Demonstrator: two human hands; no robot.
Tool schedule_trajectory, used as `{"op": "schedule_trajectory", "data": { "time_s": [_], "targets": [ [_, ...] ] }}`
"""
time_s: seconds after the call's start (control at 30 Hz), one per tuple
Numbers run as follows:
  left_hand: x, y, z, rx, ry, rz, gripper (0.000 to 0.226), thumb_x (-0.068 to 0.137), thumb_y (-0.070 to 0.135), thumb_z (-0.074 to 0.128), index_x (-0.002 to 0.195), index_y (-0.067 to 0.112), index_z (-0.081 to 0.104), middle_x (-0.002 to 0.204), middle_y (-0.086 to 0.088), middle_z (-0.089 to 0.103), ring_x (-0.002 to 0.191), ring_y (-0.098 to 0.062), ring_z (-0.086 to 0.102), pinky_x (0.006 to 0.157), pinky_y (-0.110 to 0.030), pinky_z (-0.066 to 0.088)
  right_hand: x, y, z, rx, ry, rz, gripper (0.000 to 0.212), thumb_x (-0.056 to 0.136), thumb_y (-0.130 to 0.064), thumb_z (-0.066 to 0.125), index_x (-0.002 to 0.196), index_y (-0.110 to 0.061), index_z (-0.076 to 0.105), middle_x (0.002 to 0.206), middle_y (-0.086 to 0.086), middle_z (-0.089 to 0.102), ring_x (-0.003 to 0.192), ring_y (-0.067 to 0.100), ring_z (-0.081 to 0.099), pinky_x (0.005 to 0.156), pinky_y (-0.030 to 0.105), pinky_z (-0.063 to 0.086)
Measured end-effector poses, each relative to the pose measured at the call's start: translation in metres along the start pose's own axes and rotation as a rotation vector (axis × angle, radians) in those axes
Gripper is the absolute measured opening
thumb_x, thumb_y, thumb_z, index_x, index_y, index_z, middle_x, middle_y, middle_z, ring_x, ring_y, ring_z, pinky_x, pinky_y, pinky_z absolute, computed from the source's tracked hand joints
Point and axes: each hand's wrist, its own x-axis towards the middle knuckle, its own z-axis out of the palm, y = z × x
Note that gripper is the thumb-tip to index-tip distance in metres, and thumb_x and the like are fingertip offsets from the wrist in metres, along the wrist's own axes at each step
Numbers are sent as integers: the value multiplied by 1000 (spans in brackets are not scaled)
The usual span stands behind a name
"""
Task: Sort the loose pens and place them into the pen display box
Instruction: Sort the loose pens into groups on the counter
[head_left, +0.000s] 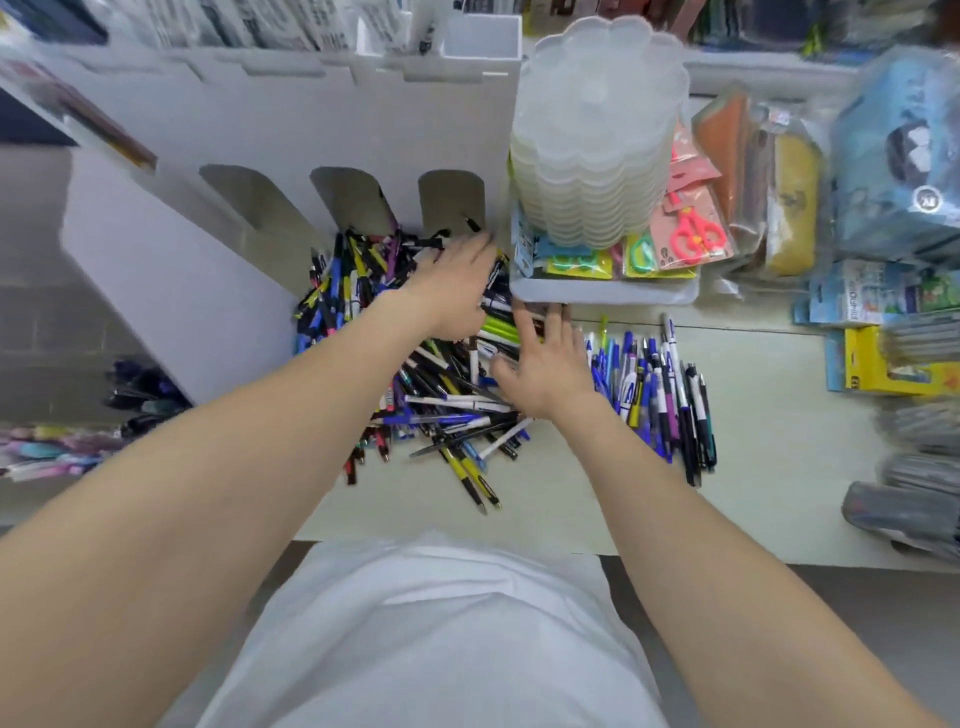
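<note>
**Clerk:** Surface and surroundings?

**Inspector:** A pale cream counter with shop stock packed along its far and right sides. Packaged goods stand on shelves at the back. A grey tray holds a stack of translucent scalloped containers, with packaged pink scissors just beside the stack. A yellow box lies at the right.

**Clerk:** The task items?

**Inspector:** The white cardboard display box stands at the far left, with three arched slots in its front. The heap of loose pens lies against its base and spreads toward the person. A second lot, the row of pens, lies side by side to the right of the heap.

**Clerk:** Hands?

**Inspector:** The left hand lies palm down on the far end of the heap, below the rightmost slot. Its fingers are nearly straight and close together, and blurred. The right hand is palm down on the heap's right edge with its fingers spread and gripping nothing. Its fingertips are near the tray's front rim.

**Clerk:** Legible writing?

**Inspector:** There is blue print on several white pens and print on a blue packet at the right. All of it is too blurred to read.
</note>
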Motion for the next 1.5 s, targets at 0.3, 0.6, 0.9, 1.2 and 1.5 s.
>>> {"op": "schedule_trajectory", "data": {
  "time_s": [0.3, 0.6, 0.9, 1.2, 1.5],
  "targets": [
    [32, -7, -3, 184, -151, -13, 94, 91, 19, 59, 169, 28, 9, 174, -3, 16, 154, -41, 20, 121, -67, 19, 10, -13, -4, 56, 40, 44, 90, 82, -62, 46, 155, -13, 28, 150, 21, 34, 141, 45, 33, 122, 63, 23],
    [-10, 0, 24, 239, -142, 39, 77, 91, 16, 63, 159, 28, 29, 160, -4, 32, 145, -44, 25, 117, -70, 19, -25, -1, 7, 126, 123, -133, 70, 83, -32, 62, 147, -14, 42, 132, 9, 48, 114, 33, 53, 95, 43, 40],
    [-40, 10, 33, 54, -68, 111, 70, 92, 4, 59, 157, 24, 44, 157, 2, 46, 150, -29, 30, 118, -65, 24, -26, -28, 8, 208, 11, -18, 91, 94, -54, 56, 165, -11, 19, 160, 14, 35, 142, 37, 35, 111, 54, 36],
    [-101, -3, 72, -272, 430, -98, 57, 84, -4, 58, 138, 15, 61, 136, -6, 55, 127, -30, 46, 108, -48, 41, -37, -30, 15, 414, 164, 97, 49, 96, -34, 59, 138, -10, 53, 123, 12, 55, 115, 32, 50, 98, 46, 48],
    [-133, 15, 96, -123, 365, 107, 50, 83, 48, 78, 122, 25, 56, 124, 1, 45, 114, -24, 42, 98, -43, 40, -96, 19, 11, 491, 264, 325, 12, 96, -19, 65, 108, -14, 66, 94, 3, 71, 83, 21, 67, 75, 39, 60]
  ]
}}
